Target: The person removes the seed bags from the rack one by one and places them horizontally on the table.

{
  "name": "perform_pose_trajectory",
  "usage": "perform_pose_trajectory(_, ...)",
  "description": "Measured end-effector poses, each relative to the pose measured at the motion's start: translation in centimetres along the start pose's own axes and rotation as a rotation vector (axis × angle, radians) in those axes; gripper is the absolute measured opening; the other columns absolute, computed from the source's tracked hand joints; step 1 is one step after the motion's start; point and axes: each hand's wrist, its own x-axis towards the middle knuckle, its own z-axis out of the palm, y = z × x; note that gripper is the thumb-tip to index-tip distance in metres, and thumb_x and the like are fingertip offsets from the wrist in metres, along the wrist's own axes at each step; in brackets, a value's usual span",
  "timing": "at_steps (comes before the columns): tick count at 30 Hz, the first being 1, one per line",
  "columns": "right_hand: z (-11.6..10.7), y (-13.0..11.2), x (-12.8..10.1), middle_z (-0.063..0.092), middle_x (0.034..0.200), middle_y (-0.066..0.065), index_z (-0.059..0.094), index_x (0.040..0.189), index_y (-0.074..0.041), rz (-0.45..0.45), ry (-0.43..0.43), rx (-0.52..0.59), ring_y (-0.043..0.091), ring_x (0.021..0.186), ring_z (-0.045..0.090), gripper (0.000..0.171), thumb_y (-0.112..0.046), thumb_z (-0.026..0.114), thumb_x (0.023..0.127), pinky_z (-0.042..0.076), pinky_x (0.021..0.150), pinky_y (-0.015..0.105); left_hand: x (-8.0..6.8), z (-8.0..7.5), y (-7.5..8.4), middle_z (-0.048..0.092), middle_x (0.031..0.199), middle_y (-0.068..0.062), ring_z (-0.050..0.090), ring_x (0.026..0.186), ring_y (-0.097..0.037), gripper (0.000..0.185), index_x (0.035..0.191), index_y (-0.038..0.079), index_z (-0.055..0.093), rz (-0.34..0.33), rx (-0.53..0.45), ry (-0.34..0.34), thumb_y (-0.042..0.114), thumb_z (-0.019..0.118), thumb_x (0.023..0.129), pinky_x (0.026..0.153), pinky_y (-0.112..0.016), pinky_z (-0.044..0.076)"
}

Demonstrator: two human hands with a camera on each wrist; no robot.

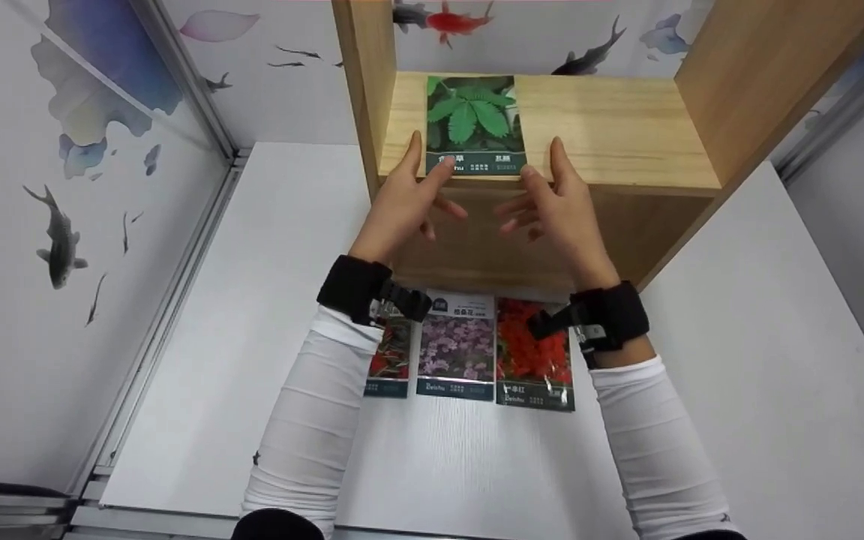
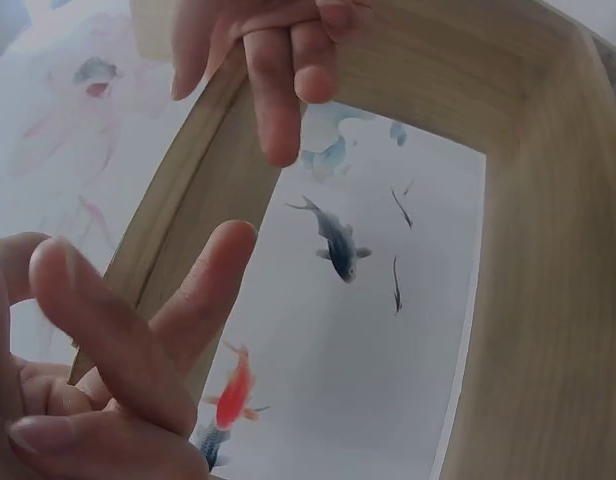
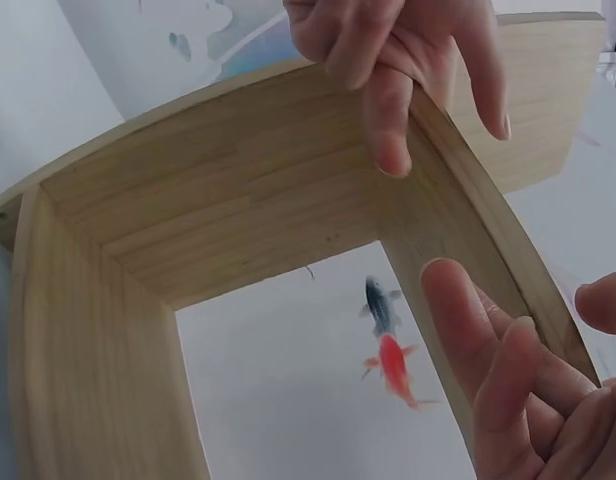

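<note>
A seed packet (image 1: 471,120) with a green-leaf picture lies flat on the wooden shelf (image 1: 604,135), its dark lower strip along the front edge. My left hand (image 1: 402,202) is at its lower left corner: the thumb rests over the strip and the index finger extends beside the packet's left side. At the lower right corner, the thumb of my right hand (image 1: 563,210) touches the packet's edge, with the index finger pointing forward over the shelf. The other fingers of both hands are loosely spread below the shelf's front edge.
Below, on the white table (image 1: 432,465), three more packets lie in a row: a red-flower packet (image 1: 535,367) at right, a purple-flower packet (image 1: 456,349) in the middle, and another (image 1: 394,360) partly behind my left wrist strap. Wooden side panels (image 1: 777,82) flank the shelf.
</note>
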Motion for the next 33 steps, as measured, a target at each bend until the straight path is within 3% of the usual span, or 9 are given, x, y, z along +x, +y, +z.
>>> perform_pose_trajectory(7,1.2,-0.3,0.2,0.064,0.087,0.024,-0.007,0.143,-0.015,-0.004,-0.004,-0.061,0.037,0.067,0.062,0.075,-0.04,0.043,0.092,0.044,0.045,0.031,0.6,0.6,-0.1,0.064,0.072,-0.02,0.034,0.033,-0.009,0.071,0.145,0.022,0.002,0.014,-0.105,-0.025,0.04,0.046,0.092,0.036,-0.022,0.026)
perform_pose_trajectory(14,1.5,-0.4,0.5,0.064,0.089,0.024,-0.004,0.144,-0.018,0.019,-0.015,-0.053,0.037,0.068,0.062,0.074,-0.037,0.046,0.092,0.046,0.047,0.032,0.7,0.9,0.0,0.065,0.073,-0.019,0.029,0.032,-0.008,0.072,0.144,0.025,-0.003,-0.005,-0.134,-0.04,0.038,0.045,0.092,0.036,-0.022,0.024)
perform_pose_trajectory(23,0.8,0.0,-0.1,0.064,0.089,0.024,0.002,0.145,-0.019,0.013,-0.035,0.008,0.034,0.067,0.063,0.069,-0.033,0.045,0.093,0.045,0.046,0.027,0.6,1.3,-0.6,0.064,0.069,-0.017,0.031,0.032,-0.008,0.07,0.144,0.027,-0.001,0.007,-0.31,-0.103,0.033,0.047,0.093,0.035,-0.021,0.022)
perform_pose_trajectory(29,0.6,0.1,-1.0,0.064,0.09,0.023,0.012,0.144,-0.018,-0.029,0.013,0.049,0.034,0.069,0.063,0.059,-0.034,0.04,0.095,0.048,0.05,0.03,0.0,1.6,-1.0,0.065,0.072,-0.018,0.03,0.031,-0.008,0.069,0.144,0.026,0.0,0.043,-0.341,-0.126,0.033,0.046,0.093,0.033,-0.021,0.022)
perform_pose_trajectory(33,0.4,0.4,-1.3,0.063,0.094,0.025,0.022,0.142,-0.01,-0.089,0.083,0.14,0.035,0.071,0.063,0.052,-0.028,0.039,0.096,0.048,0.046,0.029,-0.5,1.9,-1.2,0.065,0.076,-0.019,0.029,0.032,-0.008,0.07,0.144,0.025,0.0,0.078,-0.362,-0.156,0.035,0.046,0.093,0.034,-0.021,0.023)
